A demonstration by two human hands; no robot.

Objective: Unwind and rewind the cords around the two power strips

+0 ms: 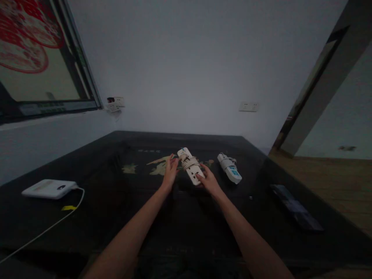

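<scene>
A white power strip [190,166] with its cord wound round its middle lies on the dark table [186,224]. My left hand [170,172] is at its left side, fingers curled against the wound cord. At its near end my right hand [207,180] grips the strip with fingers on top. A second white power strip [229,168], with a blue label and its own cord bundled, lies just to the right, untouched.
A white power bank [49,188] with a white cable [58,221] and a yellow tag lies at the table's left. On the right edge rests a dark phone [296,207]. Wall sockets [248,106] sit on the back wall and a window [43,58] at the left.
</scene>
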